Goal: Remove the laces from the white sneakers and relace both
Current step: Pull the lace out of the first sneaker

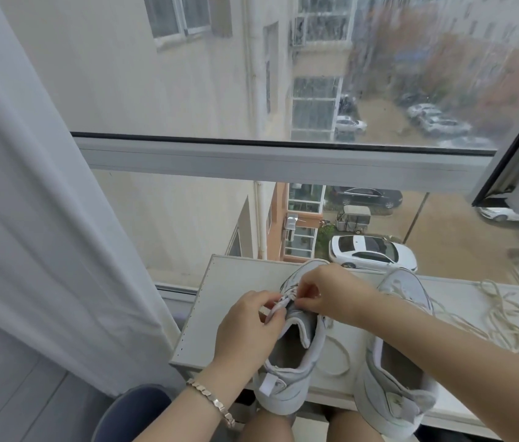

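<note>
I am working at the upper eyelets of one white sneaker (287, 374), which is standing on the desk (220, 288) with its heel hanging over the near edge. My left hand (245, 330) is pinching a lace end (267, 311) at the eyelet flap, and my right hand (331, 295) is pinching the lace just beside it. The other sneaker (389, 387) is standing to the right, under my right forearm, and a loose lace (503, 320) is lying tangled on the desk beyond it.

The right hand (331, 295) covers 1 sneaker's (287, 371) forefoot (loose lace (500, 317) cut off rightward).
</note>
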The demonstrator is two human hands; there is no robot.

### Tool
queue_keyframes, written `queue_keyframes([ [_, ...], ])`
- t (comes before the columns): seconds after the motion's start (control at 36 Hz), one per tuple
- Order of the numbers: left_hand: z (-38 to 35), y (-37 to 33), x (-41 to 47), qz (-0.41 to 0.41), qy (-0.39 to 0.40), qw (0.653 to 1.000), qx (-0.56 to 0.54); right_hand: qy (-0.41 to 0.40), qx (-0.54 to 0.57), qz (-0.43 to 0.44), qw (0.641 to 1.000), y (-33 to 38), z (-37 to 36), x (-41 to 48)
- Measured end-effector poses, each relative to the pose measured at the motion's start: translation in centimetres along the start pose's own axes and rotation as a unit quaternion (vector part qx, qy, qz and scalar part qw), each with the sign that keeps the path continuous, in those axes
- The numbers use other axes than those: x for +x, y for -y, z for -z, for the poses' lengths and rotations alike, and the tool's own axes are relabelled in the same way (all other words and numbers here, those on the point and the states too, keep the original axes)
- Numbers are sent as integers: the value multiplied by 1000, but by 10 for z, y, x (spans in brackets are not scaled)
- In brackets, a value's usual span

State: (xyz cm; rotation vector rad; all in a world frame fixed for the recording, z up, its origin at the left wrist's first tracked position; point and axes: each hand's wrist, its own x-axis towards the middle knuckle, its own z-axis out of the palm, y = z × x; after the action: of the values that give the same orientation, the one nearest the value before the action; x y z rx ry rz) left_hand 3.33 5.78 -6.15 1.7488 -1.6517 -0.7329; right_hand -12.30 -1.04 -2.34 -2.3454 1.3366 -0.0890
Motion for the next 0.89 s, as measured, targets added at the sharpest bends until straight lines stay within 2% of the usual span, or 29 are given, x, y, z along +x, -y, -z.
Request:
queue_keyframes([
  [0.19,-3,-11,-1,-9,-22,998,59,36,85,-17,996,12,-1,-2],
  [0.33,-4,-14,1,-8,-27,997,68,18,233,-83,969,7,9,5],
  [0.5,-1,-10,3,7,-7,1000,16,61,111,-47,991,2,5,18],
  [0.67,0,-8,2,-7,6,1000,0,85,32,-3,996,1,7,23],
  [0.89,1,-8,1,-32,1,999,4,68,-8,-3,998,-3,2,20],
])
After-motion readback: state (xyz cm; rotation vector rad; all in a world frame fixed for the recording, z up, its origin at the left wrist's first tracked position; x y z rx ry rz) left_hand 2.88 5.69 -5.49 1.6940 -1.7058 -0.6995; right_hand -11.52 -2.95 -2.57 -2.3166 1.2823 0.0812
